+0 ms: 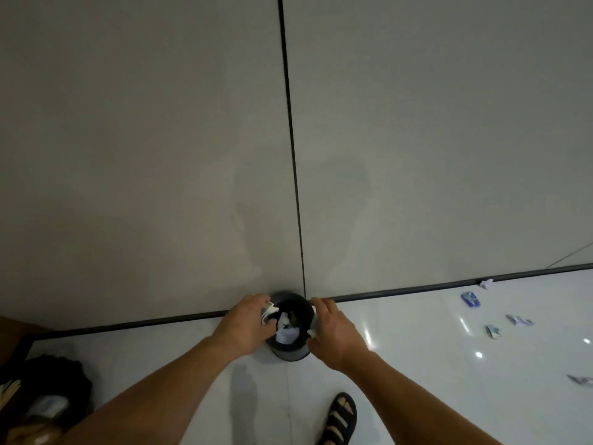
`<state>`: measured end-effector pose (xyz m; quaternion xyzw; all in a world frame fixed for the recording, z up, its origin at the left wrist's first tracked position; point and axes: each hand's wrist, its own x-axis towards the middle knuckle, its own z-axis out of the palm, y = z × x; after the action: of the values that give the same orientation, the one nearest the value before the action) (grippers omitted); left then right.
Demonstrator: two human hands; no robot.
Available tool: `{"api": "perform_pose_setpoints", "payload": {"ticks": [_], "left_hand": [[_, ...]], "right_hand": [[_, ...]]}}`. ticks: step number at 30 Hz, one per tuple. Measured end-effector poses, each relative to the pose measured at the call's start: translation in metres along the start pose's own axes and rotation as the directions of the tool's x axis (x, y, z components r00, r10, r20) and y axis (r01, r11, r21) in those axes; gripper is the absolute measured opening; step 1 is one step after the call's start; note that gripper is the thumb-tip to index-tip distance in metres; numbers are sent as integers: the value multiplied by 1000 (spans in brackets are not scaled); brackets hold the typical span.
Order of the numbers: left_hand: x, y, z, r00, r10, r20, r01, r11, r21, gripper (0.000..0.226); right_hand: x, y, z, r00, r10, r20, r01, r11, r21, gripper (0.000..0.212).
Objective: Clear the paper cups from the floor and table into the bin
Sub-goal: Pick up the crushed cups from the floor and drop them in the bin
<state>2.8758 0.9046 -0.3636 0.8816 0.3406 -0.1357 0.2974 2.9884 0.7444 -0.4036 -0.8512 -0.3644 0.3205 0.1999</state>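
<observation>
A small dark round bin (290,354) stands on the white floor against the grey wall, with crumpled white and blue paper cups (287,330) inside. My left hand (248,322) hovers over the bin's left rim and grips a crushed paper cup (268,311). My right hand (333,332) is over the right rim, fingers curled round a bit of white paper cup (312,333), mostly hidden. Several crushed blue-and-white cups lie on the floor at the right: one near the wall (470,299), two further out (519,320) (493,331), another at the edge (580,379).
A dark skirting strip (449,285) runs along the wall's foot. A crumpled white scrap (486,283) lies by it. A black bag-like heap (48,390) sits at the lower left. My sandalled foot (340,419) stands just behind the bin.
</observation>
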Motion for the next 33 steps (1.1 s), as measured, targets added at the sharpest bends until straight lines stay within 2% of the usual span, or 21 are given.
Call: {"api": "perform_pose_setpoints", "payload": {"ticks": [3, 6, 10, 12, 17, 20, 26, 30, 33], "left_hand": [[58, -13, 35, 998, -33, 59, 34, 999, -18, 36], [119, -40, 88, 990, -43, 135, 39, 999, 34, 25], [198, -96, 171, 982, -21, 186, 14, 999, 41, 47], [237, -123, 205, 976, -58, 210, 46, 997, 63, 53], [310, -174, 257, 975, -84, 204, 76, 996, 46, 70], [323, -189, 264, 975, -90, 203, 91, 996, 3, 82], [301, -181, 228, 941, -95, 324, 53, 989, 138, 77], [287, -127, 179, 956, 14, 293, -62, 986, 154, 75], [268, -69, 141, 939, 148, 310, -211, 960, 183, 74]], "right_hand": [[46, 37, 29, 997, 54, 56, -56, 998, 27, 78], [98, 72, 78, 984, 123, 127, -131, 989, 63, 81], [177, 115, 155, 974, 162, 158, -177, 980, 89, 79], [215, 134, 191, 971, 184, 150, -198, 977, 85, 78], [279, 169, 250, 962, 239, 129, -258, 953, 156, 84], [285, 180, 267, 955, 278, 99, -293, 934, 203, 87], [231, 180, 256, 919, 374, 124, -393, 897, 205, 88], [197, 166, 201, 904, 421, 77, -428, 883, 193, 88], [166, 148, 142, 889, 457, 24, -452, 871, 194, 87]]}}
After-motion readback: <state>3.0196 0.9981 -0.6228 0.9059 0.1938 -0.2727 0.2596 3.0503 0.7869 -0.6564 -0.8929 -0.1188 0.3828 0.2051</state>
